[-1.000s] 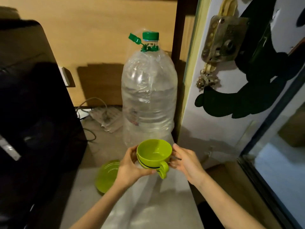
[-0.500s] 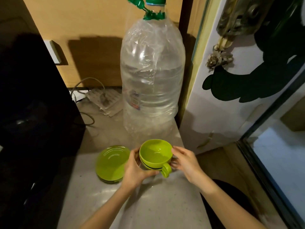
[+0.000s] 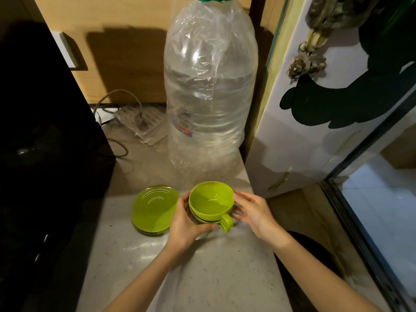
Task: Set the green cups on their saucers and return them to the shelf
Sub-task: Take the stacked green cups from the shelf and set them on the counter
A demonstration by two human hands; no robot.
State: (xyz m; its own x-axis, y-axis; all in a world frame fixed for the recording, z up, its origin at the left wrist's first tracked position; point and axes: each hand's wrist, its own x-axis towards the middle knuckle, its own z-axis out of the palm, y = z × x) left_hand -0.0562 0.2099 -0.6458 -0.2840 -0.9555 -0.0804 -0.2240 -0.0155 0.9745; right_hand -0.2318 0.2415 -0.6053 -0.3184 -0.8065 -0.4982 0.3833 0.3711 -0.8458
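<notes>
Two green cups (image 3: pixel 210 200) sit nested, one inside the other, with a handle pointing toward me. My left hand (image 3: pixel 188 224) grips them from the left and underneath. My right hand (image 3: pixel 252 211) touches the upper cup's right rim with its fingertips. To the left, a stack of green saucers (image 3: pixel 153 209) lies on the pale counter (image 3: pixel 202 278). Whether the cups rest on the counter or hang just above it is unclear.
A big clear water bottle (image 3: pixel 209 93) with a green cap stands right behind the cups. A black appliance (image 3: pixel 40 143) fills the left side. A power strip and cables (image 3: pixel 137 120) lie at the back. A white door (image 3: pixel 326 109) with a latch stands at right.
The nested cups have come down from mid-air to counter level beside the saucers. Both hands stayed on them, and the view tilted downward.
</notes>
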